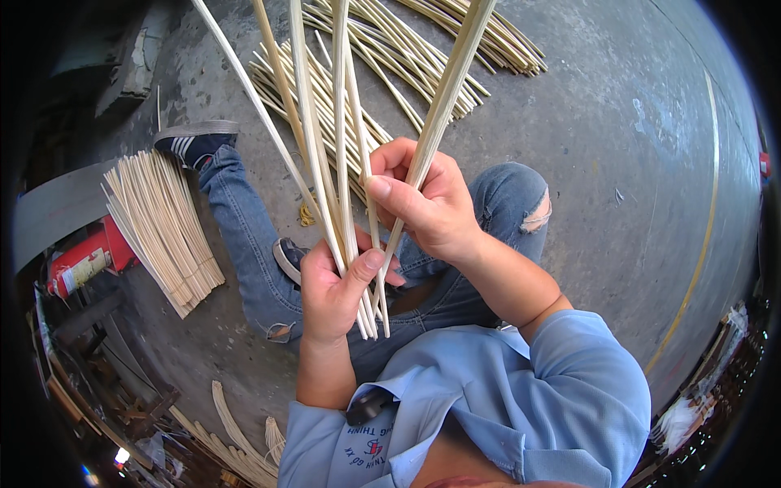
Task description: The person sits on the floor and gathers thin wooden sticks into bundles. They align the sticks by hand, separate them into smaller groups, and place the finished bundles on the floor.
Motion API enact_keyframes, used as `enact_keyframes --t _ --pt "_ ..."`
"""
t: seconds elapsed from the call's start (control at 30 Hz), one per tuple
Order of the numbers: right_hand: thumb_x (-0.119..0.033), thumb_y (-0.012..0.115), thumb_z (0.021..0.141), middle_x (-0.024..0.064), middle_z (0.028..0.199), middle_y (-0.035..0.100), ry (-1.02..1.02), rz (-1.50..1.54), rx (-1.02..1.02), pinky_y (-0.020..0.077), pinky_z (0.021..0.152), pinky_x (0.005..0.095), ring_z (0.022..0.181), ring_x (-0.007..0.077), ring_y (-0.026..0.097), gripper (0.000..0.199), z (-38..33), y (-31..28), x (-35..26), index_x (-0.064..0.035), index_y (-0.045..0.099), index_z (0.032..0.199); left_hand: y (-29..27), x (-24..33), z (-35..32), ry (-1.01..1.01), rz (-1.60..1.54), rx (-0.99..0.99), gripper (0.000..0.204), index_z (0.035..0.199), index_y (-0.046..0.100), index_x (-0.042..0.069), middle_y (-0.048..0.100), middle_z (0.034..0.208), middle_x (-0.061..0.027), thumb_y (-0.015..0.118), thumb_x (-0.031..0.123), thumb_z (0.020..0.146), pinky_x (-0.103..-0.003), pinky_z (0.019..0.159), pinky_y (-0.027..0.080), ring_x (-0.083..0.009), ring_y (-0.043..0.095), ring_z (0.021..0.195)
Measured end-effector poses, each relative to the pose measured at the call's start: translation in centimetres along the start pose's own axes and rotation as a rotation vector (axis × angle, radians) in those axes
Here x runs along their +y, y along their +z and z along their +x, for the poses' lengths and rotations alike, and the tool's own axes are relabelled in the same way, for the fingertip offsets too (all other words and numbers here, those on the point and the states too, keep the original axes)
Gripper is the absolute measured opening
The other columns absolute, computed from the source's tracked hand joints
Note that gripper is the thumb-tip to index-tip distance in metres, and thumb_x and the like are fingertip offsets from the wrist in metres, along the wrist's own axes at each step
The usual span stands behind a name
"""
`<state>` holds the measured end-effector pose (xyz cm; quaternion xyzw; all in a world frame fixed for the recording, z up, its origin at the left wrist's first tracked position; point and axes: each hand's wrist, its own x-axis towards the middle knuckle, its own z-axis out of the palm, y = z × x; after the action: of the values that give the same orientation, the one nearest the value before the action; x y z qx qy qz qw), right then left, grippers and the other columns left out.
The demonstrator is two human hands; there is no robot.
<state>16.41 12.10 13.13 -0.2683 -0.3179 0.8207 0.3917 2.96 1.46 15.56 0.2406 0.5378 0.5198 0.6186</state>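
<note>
Several long pale canes (339, 122) fan out upward from my two hands, their lower ends meeting over my lap. My left hand (338, 285) is closed round the canes close to those lower ends, thumb pressed across them. Higher up and to the right, my right hand (427, 195) is closed too, with a thicker cane (447, 93) passing through it. Its thumb and fingertips pinch one thin cane of the fan. The right fingertips are partly hidden behind the canes.
Loose canes (390, 49) lie on the concrete floor beyond my hands, with another bundle (508, 45) at far right. A neat cane bundle (163, 228) lies left of my outstretched leg, beside a red cylinder (81, 260). More canes (232, 443) are at lower left.
</note>
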Motion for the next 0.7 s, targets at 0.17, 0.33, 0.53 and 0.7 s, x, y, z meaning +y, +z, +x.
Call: enact_keyframes --t 0.17,0.33,0.53,0.7 --pt "-0.016 0.065 0.099 0.0009 0.077 0.059 0.005 -0.063 0.011 0.0379 0.049 0.0236 0.058 0.0062 0.051 0.020 0.2 -0.2 0.1 0.0011 0.061 0.110 0.2 -0.2 0.3 0.011 -0.017 0.020 0.022 0.099 0.059 -0.005 0.069 0.088 -0.0130 0.072 0.013 0.096 -0.034 0.071 0.065 -0.0171 0.071 0.076" --pt "-0.015 0.063 0.101 0.0007 0.077 0.059 0.028 -0.066 0.018 0.0366 0.049 0.0235 0.058 0.0063 0.050 0.019 0.4 0.0 0.2 0.0009 0.062 0.110 0.2 -0.2 0.3 0.016 -0.051 0.045 0.021 0.098 0.060 -0.005 0.069 0.089 -0.0122 0.073 0.011 0.095 -0.035 0.076 0.065 -0.0164 0.070 0.080" --pt "-0.021 0.066 0.100 -0.0025 0.070 0.056 0.038 -0.035 0.107 0.0342 0.046 0.0228 0.056 0.0045 0.047 0.023 1.3 -1.6 1.7 -0.0027 0.065 0.113 -2.6 -0.6 1.1 0.094 0.171 0.246 0.020 0.098 0.061 0.000 0.069 0.087 -0.0088 0.076 0.012 0.092 -0.031 0.073 0.059 -0.0166 0.070 0.078" --pt "-0.019 0.065 0.100 -0.0017 0.065 0.049 -0.021 0.010 0.197 0.0305 0.043 0.0232 0.048 0.0063 0.040 0.017 2.1 -4.0 2.0 -0.0069 0.054 0.095 -11.2 3.6 3.8 0.213 0.305 0.551 0.020 0.097 0.062 0.001 0.066 0.079 -0.0065 0.076 0.014 0.093 -0.027 0.057 0.058 -0.0119 0.064 0.064"
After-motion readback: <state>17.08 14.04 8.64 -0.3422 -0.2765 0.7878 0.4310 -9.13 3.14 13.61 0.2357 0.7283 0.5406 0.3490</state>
